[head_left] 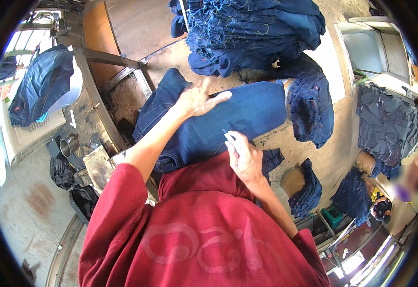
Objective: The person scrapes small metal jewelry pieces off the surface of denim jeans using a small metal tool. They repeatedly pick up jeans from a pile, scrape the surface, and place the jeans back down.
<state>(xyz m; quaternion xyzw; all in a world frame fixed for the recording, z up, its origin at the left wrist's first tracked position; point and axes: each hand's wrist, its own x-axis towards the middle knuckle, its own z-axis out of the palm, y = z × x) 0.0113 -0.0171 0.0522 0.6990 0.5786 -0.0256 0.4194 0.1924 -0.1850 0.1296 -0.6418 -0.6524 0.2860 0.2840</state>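
Note:
A pair of blue denim jeans [247, 110] lies stretched out in front of me, one leg reaching to the right with its end rounded. My left hand [202, 101] rests on the upper part of the denim with its fingers spread. Just above the near edge of that leg, my right hand [245, 160] is closed in a pinch. A small pale piece [228, 136] sticks out between its thumb and fingers, too small to tell its kind. More bunched denim lies by my waist, partly hidden by my red shirt.
A tall pile of dark jeans [257, 33] stands at the far side. Denim garments [311, 110] hang over round-ended supports to the right. Grey garments [386, 124] lie farther right, near a blurred person. A metal cup [69, 145] and another pair of jeans [44, 88] are at left.

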